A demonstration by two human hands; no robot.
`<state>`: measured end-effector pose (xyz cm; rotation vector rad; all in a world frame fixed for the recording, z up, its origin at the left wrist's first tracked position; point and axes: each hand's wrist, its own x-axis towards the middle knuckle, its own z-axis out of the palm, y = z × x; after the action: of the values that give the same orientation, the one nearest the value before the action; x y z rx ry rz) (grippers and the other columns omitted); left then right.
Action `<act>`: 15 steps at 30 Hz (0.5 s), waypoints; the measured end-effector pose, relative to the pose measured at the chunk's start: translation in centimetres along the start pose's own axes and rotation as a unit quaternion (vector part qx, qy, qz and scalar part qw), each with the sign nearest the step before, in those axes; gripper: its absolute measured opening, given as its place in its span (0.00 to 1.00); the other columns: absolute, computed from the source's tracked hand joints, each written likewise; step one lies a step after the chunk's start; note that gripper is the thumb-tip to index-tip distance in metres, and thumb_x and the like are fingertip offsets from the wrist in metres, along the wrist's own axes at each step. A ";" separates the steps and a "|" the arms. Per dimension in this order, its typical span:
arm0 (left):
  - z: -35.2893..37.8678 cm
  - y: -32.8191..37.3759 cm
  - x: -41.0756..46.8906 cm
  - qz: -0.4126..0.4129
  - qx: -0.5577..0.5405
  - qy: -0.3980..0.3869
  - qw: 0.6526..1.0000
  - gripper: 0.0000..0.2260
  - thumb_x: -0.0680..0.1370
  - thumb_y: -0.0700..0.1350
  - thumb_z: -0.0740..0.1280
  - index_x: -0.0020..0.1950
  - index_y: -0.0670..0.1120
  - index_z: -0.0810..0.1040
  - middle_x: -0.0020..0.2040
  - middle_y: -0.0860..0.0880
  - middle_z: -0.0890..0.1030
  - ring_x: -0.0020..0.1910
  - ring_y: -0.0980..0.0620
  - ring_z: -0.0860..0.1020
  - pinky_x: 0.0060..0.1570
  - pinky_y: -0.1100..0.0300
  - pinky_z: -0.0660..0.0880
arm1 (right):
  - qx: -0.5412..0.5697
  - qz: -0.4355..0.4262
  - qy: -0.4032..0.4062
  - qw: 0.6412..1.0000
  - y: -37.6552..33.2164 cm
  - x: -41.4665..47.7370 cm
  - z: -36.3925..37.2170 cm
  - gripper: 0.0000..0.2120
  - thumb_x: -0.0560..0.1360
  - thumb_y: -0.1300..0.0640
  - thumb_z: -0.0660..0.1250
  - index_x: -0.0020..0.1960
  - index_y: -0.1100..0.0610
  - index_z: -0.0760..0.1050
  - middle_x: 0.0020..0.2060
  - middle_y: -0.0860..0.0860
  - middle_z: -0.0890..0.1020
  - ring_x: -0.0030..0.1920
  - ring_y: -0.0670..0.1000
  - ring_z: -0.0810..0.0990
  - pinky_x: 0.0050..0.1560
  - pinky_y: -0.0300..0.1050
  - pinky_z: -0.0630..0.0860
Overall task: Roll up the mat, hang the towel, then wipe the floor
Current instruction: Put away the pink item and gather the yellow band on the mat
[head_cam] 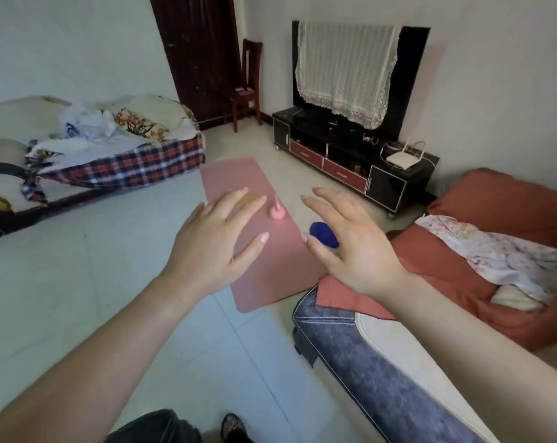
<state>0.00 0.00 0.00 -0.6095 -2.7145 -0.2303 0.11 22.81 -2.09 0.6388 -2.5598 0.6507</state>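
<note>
A pink mat (264, 276) lies flat and unrolled on the pale tiled floor (79, 266) between two sofas. A small pink object (277, 212) and a blue object (323, 233) rest on it near its right edge. My left hand (216, 247) hovers above the mat's middle, palm down, fingers spread, holding nothing. My right hand (350, 247) hovers above the mat's right edge, also spread and empty, partly covering the blue object. No towel is clearly identifiable.
A sofa with a plaid blanket (127, 164) and heaped cloths stands at the left. A red-covered sofa (494, 251) with a floral cloth (494, 251) sits at the right. A black TV stand (350, 161), a lace-draped TV and a wooden chair (246, 84) are at the back.
</note>
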 end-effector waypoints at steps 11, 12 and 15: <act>8.9 -8.6 2.8 -0.066 -0.072 -0.073 0.993 0.27 0.76 0.61 0.49 0.71 0.52 0.66 0.70 0.48 0.69 0.69 0.48 0.67 0.65 0.43 0.64 | 0.070 0.113 -0.080 0.988 2.4 3.3 10.8 0.24 0.76 0.44 0.59 0.69 0.53 0.67 0.67 0.48 0.71 0.68 0.48 0.66 0.68 0.43 0.63; 9.5 -9.3 3.3 -0.069 -0.085 -0.084 0.990 0.27 0.76 0.62 0.49 0.71 0.52 0.66 0.70 0.49 0.68 0.69 0.49 0.67 0.66 0.43 0.63 | 0.077 0.124 -0.083 0.986 2.3 3.9 11.5 0.24 0.76 0.44 0.59 0.68 0.53 0.67 0.66 0.49 0.72 0.67 0.49 0.67 0.67 0.44 0.64; 11.0 -11.4 4.5 -0.071 -0.106 -0.114 0.985 0.28 0.76 0.63 0.47 0.72 0.54 0.65 0.71 0.51 0.67 0.70 0.52 0.65 0.67 0.43 0.63 | 0.088 0.166 -0.087 0.978 1.9 5.2 13.5 0.26 0.75 0.41 0.56 0.67 0.54 0.69 0.65 0.48 0.73 0.66 0.47 0.68 0.66 0.40 0.63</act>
<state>-12.08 -5.92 -9.42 -0.5276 -2.9825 -0.5203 -8.86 15.46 -11.00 0.3346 -2.8235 0.9788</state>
